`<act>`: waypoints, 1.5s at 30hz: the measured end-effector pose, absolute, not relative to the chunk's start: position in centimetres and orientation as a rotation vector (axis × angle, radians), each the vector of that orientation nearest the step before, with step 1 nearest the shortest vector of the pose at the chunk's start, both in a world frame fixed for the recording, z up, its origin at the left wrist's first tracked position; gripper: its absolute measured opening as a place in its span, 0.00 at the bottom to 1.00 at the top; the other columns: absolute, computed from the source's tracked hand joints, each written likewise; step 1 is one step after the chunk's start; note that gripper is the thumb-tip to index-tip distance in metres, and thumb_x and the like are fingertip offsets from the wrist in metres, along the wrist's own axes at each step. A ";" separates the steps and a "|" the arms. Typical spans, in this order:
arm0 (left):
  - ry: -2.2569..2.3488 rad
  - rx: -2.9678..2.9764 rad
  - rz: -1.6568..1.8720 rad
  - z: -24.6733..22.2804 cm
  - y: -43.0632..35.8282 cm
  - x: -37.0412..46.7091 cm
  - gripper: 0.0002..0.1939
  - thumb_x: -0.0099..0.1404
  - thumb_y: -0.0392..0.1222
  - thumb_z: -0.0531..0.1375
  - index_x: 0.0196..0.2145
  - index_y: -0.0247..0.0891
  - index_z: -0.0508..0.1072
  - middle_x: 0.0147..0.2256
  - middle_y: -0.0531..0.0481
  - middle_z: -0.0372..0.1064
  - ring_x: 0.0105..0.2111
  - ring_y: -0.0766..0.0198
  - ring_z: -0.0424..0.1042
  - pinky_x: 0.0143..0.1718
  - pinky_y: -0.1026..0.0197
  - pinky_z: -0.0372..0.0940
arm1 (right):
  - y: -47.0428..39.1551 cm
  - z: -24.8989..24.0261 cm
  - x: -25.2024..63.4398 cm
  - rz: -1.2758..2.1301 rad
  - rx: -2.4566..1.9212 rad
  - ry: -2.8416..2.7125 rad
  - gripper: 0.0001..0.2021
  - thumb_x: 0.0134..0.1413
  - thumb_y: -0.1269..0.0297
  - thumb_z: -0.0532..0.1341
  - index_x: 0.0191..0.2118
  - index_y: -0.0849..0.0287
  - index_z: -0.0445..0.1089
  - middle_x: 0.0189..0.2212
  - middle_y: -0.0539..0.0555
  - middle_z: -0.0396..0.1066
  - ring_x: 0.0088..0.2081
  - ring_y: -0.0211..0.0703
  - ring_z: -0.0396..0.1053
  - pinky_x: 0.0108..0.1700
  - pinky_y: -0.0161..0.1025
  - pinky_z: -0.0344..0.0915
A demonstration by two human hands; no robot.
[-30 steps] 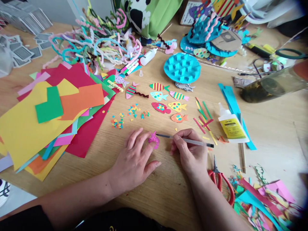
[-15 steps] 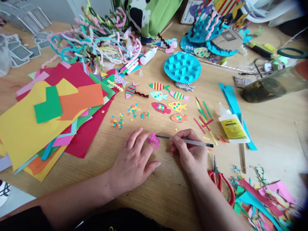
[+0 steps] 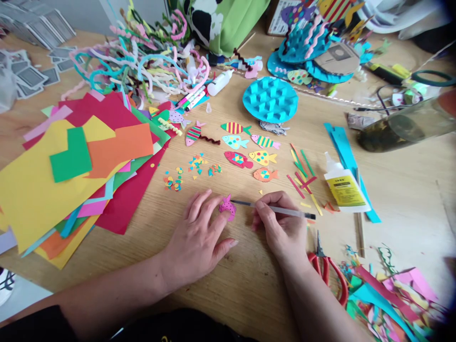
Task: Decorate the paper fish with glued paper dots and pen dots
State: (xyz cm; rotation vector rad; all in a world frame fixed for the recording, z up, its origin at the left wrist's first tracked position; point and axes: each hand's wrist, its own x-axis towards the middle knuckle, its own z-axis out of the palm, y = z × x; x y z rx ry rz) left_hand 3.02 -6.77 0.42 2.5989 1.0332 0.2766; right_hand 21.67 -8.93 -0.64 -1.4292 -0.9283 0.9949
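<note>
A small magenta paper fish (image 3: pixel 227 207) with dark dots lies on the wooden table. My left hand (image 3: pixel 199 232) rests flat with spread fingers, its index fingertip on the fish and covering part of it. In my right hand (image 3: pixel 280 223) is a slim clear pen (image 3: pixel 285 210), pinched between thumb and fingers. The pen's tip points left, at the fish's right edge beside the tail. Above lie several decorated paper fish, among them a yellow one (image 3: pixel 262 157) and an orange one (image 3: pixel 265 174).
Coloured paper sheets (image 3: pixel 39 185) are stacked at left, below fuzzy wires (image 3: pixel 142 66). Red-handled scissors (image 3: pixel 325 266) and paper scraps (image 3: pixel 388 304) lie lower right. A glue bottle (image 3: pixel 345 187), a jar (image 3: pixel 402 123) and a blue disc (image 3: pixel 270 100) stand or lie farther back.
</note>
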 end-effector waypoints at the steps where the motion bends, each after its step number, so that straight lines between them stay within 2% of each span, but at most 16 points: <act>1: 1.032 2.599 0.277 0.4 -6.8 3.0 0.23 0.69 0.51 0.56 0.56 0.34 0.67 0.63 0.40 0.53 0.65 0.44 0.45 0.65 0.39 0.49 | -8.9 -0.7 21.7 0.995 -1.430 -0.929 0.08 0.57 0.63 0.62 0.30 0.58 0.65 0.18 0.45 0.67 0.16 0.32 0.63 0.17 0.29 0.62; 45: 1.033 2.580 0.298 0.5 -6.8 3.1 0.22 0.68 0.49 0.57 0.55 0.34 0.67 0.62 0.38 0.54 0.65 0.43 0.46 0.64 0.38 0.51 | -8.9 -0.7 21.7 0.963 -1.426 -0.912 0.09 0.58 0.60 0.63 0.32 0.58 0.65 0.19 0.46 0.67 0.17 0.34 0.65 0.18 0.31 0.62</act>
